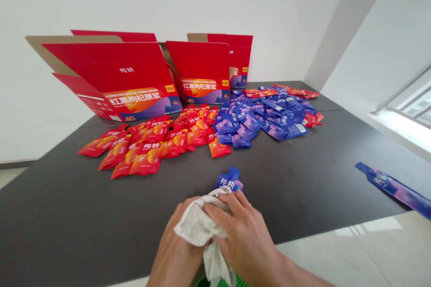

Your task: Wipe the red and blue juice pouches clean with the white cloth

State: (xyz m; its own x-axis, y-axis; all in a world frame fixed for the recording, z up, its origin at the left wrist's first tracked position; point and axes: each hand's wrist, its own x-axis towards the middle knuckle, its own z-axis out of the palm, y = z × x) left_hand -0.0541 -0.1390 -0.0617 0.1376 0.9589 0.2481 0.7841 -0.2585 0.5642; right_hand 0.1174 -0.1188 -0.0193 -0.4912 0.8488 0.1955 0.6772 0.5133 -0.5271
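Note:
A blue pouch (pixel 226 181) with white lettering and a spout-like top corner sticks out beyond my two hands at the near edge of the table. My left hand (pixel 180 242) is closed around its lower part, and most of those fingers are hidden under a crumpled white cloth (pixel 195 223). With bent fingers my right hand (pixel 251 233) grips the cloth and presses it against the pouch. The cloth's loose end hangs down between my wrists.
Red pouches (pixel 146 160) lie in a heap on the dark table (pixel 84 215), left of a pile of blue pouches (pixel 244 121). Open red cartons (pixel 141 71) stand behind. A long blue pouch (pixel 397 188) overhangs the right edge. Something green (pixel 235 281) shows below my hands.

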